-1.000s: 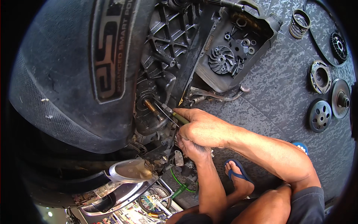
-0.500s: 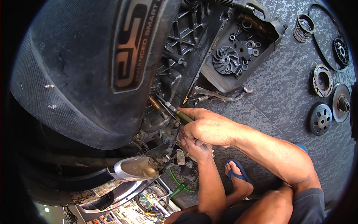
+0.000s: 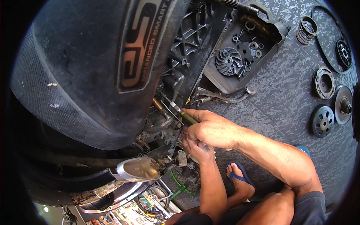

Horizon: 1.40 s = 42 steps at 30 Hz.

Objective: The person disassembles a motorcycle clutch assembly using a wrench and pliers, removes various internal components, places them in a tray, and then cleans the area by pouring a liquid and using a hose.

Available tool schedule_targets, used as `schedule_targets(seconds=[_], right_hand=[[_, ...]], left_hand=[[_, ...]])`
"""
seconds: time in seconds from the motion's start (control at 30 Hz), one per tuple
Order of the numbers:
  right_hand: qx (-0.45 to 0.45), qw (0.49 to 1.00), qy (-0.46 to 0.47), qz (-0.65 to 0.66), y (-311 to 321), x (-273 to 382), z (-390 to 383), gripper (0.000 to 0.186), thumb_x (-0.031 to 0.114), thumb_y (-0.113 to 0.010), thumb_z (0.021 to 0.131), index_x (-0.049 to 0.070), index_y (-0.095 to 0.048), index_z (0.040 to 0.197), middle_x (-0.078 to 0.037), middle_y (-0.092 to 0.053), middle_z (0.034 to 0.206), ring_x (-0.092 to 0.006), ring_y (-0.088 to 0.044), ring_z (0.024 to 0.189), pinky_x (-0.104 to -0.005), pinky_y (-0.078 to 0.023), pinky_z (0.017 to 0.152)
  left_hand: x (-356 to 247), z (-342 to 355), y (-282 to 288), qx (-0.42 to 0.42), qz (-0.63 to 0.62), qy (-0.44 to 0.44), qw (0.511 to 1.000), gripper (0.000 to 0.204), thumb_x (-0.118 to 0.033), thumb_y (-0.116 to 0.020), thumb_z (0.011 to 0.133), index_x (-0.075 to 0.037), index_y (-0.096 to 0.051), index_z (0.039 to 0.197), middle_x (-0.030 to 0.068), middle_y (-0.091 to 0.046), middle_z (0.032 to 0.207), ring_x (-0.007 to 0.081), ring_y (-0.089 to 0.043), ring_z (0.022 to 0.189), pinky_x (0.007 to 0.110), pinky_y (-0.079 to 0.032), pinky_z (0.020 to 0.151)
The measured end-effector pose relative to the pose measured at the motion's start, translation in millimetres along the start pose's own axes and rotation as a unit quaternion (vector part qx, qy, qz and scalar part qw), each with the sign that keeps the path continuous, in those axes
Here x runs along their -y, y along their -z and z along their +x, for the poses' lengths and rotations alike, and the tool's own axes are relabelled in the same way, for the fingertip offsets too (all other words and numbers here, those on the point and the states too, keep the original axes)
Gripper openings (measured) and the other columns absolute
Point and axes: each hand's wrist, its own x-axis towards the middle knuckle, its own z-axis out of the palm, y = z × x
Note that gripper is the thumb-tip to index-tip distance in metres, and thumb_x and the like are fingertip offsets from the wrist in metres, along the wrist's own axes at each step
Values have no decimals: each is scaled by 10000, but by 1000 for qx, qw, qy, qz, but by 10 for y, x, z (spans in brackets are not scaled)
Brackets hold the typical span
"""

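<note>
My right hand (image 3: 212,129) is closed around a slim green-handled tool (image 3: 188,118). The tool has a silver collar, and its dark, narrow tip reaches in among the engine parts; I cannot make out the tip's exact shape. Just left of it is a copper-brown cylindrical part (image 3: 161,108) on the greasy engine. Below the right hand, my left hand (image 3: 197,147) has its fingers curled against the lower engine area. What those fingers hold, if anything, is hidden behind the right hand. A thin metal rod (image 3: 173,113) runs alongside the tool.
A big black cover (image 3: 90,67) overhangs the left. A dark casing (image 3: 225,84) holds an impeller-like fan (image 3: 228,61) and small hardware. A kick lever (image 3: 225,98) lies beside it. Spring (image 3: 306,30), belt (image 3: 318,45), clutch plate (image 3: 324,83), pulley (image 3: 343,105) and drum (image 3: 322,120) lie on the floor.
The view has shifted slightly, so the cover and engine sit a little farther right. Both hands keep their places, and the tool stays in my right hand at nearly the same spot.
</note>
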Motion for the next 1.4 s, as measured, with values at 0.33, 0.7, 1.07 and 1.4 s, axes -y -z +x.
schedule_targets(seconds=[0.33, 0.7, 1.07, 1.4], right_hand=[[56, 987, 4, 148, 10, -155, 68, 722, 17, -526, 754, -68, -401, 1460, -28, -592, 888, -96, -562, 734, -231, -468, 616], [63, 985, 11, 159, -36, -241, 96, 734, -20, -497, 758, -43, -376, 1481, -14, -574, 889, -75, -560, 725, -203, -471, 637], [-90, 969, 105, -207, -70, -177, 81, 785, 28, -496, 781, -47, -289, 1534, -127, -679, 1010, -145, -665, 846, -280, -536, 770], [-16, 996, 90, 0, -65, -129, 35, 787, -18, -484, 768, -98, -264, 1520, -122, -674, 901, -134, -639, 642, -273, -538, 603]], left_hand=[[-76, 21, -77, 32, -73, 9, 997, 268, -285, -541, 972, -64, -531, 1124, 37, -599, 1012, 124, -640, 840, 275, -564, 763], [24, -13, -47, 6, -24, -55, 998, 409, -328, -613, 937, -42, -541, 1220, 60, -574, 1215, 190, -612, 1096, 368, -530, 968], [-76, -252, -107, 20, -11, 2, 1000, 304, -302, -538, 978, -46, -581, 1135, 93, -630, 1118, 210, -651, 1010, 369, -527, 900], [-49, -328, -128, 44, 76, -29, 996, 379, -328, -532, 989, -18, -548, 1205, 126, -609, 1195, 235, -629, 1084, 389, -519, 936]])
